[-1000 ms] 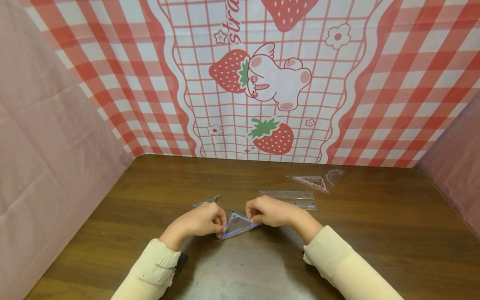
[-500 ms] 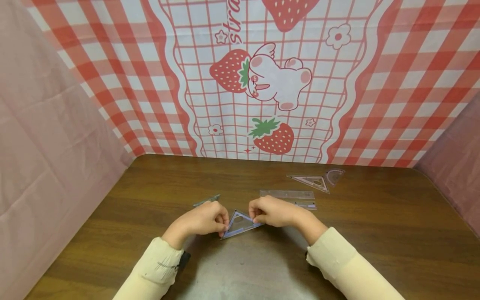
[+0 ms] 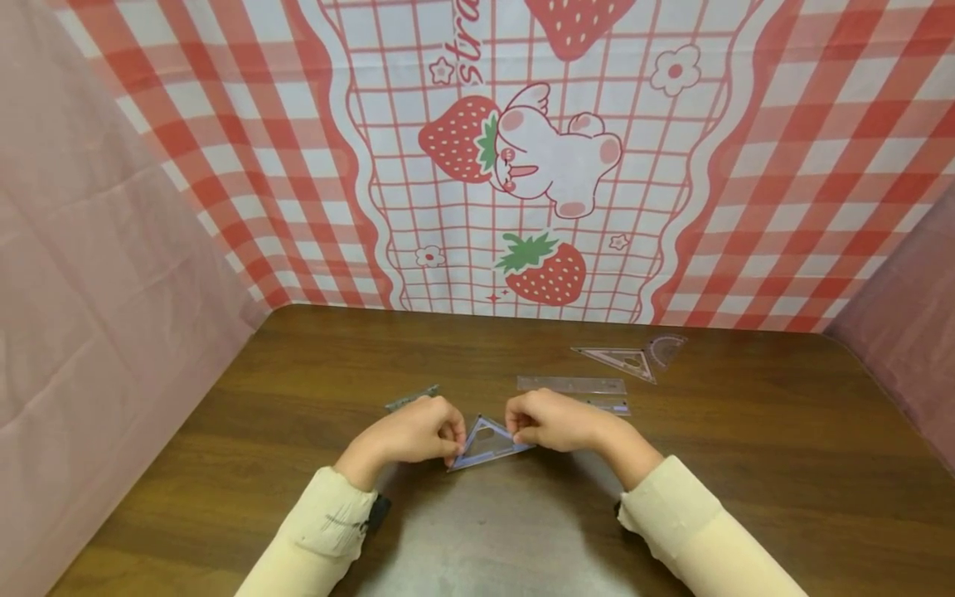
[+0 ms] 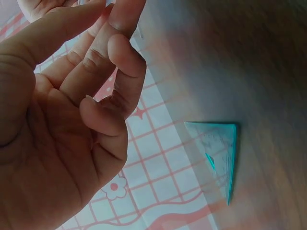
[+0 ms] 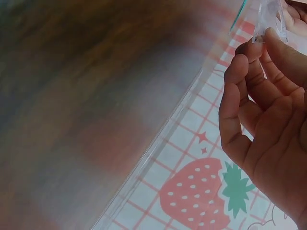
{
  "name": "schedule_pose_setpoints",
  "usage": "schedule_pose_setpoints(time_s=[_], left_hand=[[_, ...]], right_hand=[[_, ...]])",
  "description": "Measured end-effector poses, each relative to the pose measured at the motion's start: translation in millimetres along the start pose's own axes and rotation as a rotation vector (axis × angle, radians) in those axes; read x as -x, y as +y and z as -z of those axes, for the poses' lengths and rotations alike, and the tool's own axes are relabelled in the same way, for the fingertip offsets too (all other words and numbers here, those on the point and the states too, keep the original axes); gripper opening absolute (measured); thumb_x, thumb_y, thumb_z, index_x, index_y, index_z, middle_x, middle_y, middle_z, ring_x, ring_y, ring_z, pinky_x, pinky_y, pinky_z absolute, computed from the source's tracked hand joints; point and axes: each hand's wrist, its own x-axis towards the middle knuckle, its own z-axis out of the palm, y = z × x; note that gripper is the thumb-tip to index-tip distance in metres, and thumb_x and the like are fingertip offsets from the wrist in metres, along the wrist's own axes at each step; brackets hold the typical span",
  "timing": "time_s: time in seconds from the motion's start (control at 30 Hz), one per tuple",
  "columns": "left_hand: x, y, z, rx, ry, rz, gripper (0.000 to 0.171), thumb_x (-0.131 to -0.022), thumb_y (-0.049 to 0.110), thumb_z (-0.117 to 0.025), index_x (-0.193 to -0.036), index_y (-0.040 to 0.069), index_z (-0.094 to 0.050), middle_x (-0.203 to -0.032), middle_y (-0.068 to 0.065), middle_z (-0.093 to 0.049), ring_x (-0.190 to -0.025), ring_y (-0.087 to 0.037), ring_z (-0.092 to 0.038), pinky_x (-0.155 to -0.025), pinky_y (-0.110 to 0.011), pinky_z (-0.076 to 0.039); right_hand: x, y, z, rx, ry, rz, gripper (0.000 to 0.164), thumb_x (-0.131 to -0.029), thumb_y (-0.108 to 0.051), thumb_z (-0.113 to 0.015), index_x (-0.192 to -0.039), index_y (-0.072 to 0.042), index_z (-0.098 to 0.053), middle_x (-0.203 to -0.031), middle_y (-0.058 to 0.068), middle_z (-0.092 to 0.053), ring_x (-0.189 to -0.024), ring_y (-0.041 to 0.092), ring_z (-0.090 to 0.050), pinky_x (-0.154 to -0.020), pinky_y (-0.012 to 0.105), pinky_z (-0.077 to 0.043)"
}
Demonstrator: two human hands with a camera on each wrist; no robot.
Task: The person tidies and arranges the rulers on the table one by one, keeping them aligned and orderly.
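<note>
A clear triangular set square with blue-violet bands (image 3: 488, 455) is held between both hands in the head view. My left hand (image 3: 419, 433) pinches its left corner between thumb and fingertips. At the right corner, my right hand (image 3: 555, 420) pinches it the same way; the right wrist view shows the clear corner (image 5: 266, 24) between thumb and index finger. Beyond the left hand lies a teal set square (image 3: 412, 398), partly hidden by that hand and seen whole in the left wrist view. Just past the right hand is a clear straight ruler (image 3: 570, 385), partly covered.
Farther right on the brown wooden table (image 3: 746, 439) lie a pinkish clear set square (image 3: 615, 359) and a protractor (image 3: 666, 351), close together. A red-and-white strawberry cloth (image 3: 656, 191) hangs behind the table, with pink cloth (image 3: 97, 274) at the sides.
Both hands have shifted slightly to the right and away from me, carrying the set square along. The other drawing tools stay where they were.
</note>
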Motion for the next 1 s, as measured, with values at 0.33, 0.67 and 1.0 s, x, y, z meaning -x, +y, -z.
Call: schedule_pose_setpoints(time_s=[0.33, 0.67, 1.0], left_hand=[[-5.8, 1.5, -5.4, 0.009, 0.001, -0.021, 0.016, -0.090, 0.001, -0.068, -0.075, 0.007, -0.066, -0.062, -0.005, -0.069, -0.055, -0.009, -0.059, -0.053, -0.018, -0.040], [-9.1, 4.4, -6.5, 0.016, 0.013, -0.042, 0.015, -0.090, 0.003, -0.069, -0.076, 0.007, -0.067, -0.062, -0.003, -0.068, -0.055, -0.004, -0.055, -0.053, -0.018, -0.040], [-15.7, 8.8, -7.3, 0.027, 0.024, -0.063, 0.013, -0.091, 0.004, -0.068, -0.079, 0.007, -0.068, -0.064, -0.002, -0.068, -0.055, -0.002, -0.054, -0.053, -0.018, -0.041]], right_hand=[[8, 1, 2, -0.004, 0.003, -0.006, 0.011, -0.091, -0.005, -0.067, -0.083, -0.010, -0.060, -0.069, -0.007, -0.052, -0.060, 0.001, -0.044, -0.058, 0.020, -0.040], [17, 3, 5, -0.007, 0.029, 0.012, 0.012, -0.090, -0.005, -0.068, -0.083, -0.011, -0.061, -0.068, -0.006, -0.051, -0.061, 0.001, -0.043, -0.058, 0.020, -0.038], [27, 6, 8, -0.032, 0.066, 0.022, 0.010, -0.090, -0.005, -0.068, -0.084, -0.009, -0.062, -0.070, -0.006, -0.054, -0.062, 0.000, -0.044, -0.058, 0.020, -0.041]])
